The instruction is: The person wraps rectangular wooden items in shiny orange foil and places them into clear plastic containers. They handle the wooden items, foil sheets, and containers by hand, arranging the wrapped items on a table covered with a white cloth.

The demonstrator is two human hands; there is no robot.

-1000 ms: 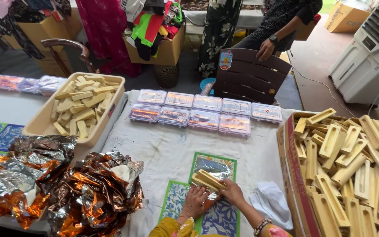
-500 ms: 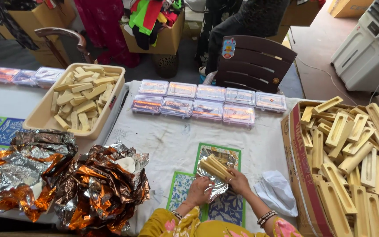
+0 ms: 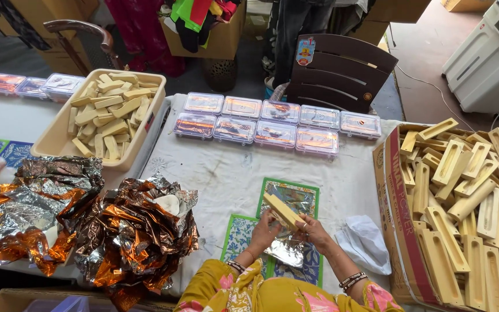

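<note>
low in the middle of the frame, both hands pinch a pale yellow bar (image 3: 283,210) between them, left hand (image 3: 263,231) at its lower end, right hand (image 3: 314,232) beside, over silver foil (image 3: 284,251) on the table (image 3: 226,173).

One head-worn camera looks steeply down, close over the cloth-covered table (image 3: 226,173).

A pale yellow rectangular block (image 3: 283,210) is tilting above a crinkled silver foil sheet (image 3: 284,249), which is lying on the white-clothed table over a green-bordered patterned card (image 3: 295,196), partly covering it.
</note>
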